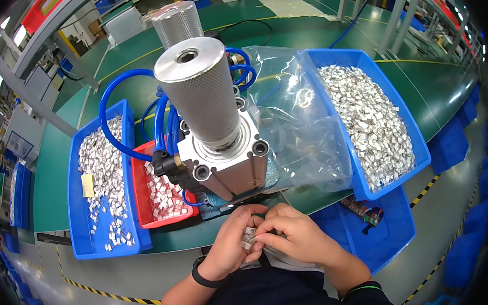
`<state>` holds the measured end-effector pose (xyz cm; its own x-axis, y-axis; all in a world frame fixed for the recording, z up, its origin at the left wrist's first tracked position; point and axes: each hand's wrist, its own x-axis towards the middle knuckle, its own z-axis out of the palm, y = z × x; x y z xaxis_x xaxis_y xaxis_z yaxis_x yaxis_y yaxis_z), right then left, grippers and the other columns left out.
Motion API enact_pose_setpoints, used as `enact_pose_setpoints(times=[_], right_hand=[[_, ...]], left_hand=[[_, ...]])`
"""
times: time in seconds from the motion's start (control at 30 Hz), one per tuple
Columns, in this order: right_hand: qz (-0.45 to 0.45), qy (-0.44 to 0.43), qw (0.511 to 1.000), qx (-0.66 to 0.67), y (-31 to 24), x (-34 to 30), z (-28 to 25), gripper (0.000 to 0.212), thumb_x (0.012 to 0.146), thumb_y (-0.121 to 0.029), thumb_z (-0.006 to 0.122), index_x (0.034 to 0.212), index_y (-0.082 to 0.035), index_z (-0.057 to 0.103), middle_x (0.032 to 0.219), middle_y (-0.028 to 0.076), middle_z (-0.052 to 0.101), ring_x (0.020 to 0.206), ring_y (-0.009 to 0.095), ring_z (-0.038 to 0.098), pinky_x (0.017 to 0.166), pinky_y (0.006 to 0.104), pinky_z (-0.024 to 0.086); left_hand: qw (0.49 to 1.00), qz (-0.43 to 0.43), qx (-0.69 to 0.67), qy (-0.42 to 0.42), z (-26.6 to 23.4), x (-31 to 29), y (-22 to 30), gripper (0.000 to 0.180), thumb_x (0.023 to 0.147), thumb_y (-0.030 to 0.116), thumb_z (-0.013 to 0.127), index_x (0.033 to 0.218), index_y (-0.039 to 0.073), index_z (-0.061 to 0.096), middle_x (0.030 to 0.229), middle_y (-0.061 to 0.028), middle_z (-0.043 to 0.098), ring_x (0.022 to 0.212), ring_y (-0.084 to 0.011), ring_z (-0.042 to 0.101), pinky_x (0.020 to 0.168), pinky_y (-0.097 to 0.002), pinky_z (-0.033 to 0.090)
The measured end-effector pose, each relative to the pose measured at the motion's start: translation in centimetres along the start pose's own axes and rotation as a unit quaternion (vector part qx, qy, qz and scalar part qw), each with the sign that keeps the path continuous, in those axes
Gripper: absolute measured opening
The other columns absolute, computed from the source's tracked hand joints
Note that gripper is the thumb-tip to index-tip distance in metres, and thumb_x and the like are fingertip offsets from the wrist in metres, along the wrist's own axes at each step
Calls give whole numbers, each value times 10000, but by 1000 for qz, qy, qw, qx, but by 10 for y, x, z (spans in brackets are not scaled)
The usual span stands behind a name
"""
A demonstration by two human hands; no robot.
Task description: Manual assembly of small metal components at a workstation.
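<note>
Small white square parts [248, 238] lie in the cupped palm of my left hand [229, 240], which wears a black wristband. My right hand [292, 235] reaches over from the right, its thumb and fingertips pinched at these parts; whether it grips one is hidden by the fingers. Both hands are close together in front of the bench edge. Just beyond them stands a pneumatic press [225, 171] with a knurled metal cylinder [202, 100] on top and blue air hoses [107, 104] at its left side.
A blue bin [79, 240] of white parts and a red bin [141, 216] of similar parts stand left of the press. Right of it are a clear plastic bag [307, 152] and a full blue bin [419, 146]. Another blue bin [392, 233] sits lower right. A second knurled cylinder [176, 24] stands behind.
</note>
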<state>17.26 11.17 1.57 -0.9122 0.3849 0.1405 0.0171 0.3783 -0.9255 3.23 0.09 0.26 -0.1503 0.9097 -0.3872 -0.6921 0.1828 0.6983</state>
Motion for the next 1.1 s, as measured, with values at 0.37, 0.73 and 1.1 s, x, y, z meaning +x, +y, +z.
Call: enact_pose_setpoints(times=[0.37,0.73,1.1], right_hand=[[6,-183,982,-54,15,30,-12,190,913,-236,579,962,-54,606,966,144,506,932,317,538,799,387,443],[-86,-84,972,-200,4,47,-40,137,890,-150,592,909,-18,622,906,150,582,880,340,582,745,400,475],[-155,78,973,-151,42,32,-12,280,831,-126,677,1089,-38,611,1085,154,613,931,318,628,811,380,498]], left_hand=[[998,-42,41,-7,-22,11,8,469,1005,372,357,1257,-22,396,847,-127,557,533,-149,517,370,-213,340],[992,-56,112,-12,-32,4,19,207,975,192,531,1056,2,541,728,-50,527,474,-56,419,385,-191,272],[998,-32,-37,38,-19,24,11,238,974,171,502,904,-43,579,691,-46,494,487,-73,362,365,-207,236]])
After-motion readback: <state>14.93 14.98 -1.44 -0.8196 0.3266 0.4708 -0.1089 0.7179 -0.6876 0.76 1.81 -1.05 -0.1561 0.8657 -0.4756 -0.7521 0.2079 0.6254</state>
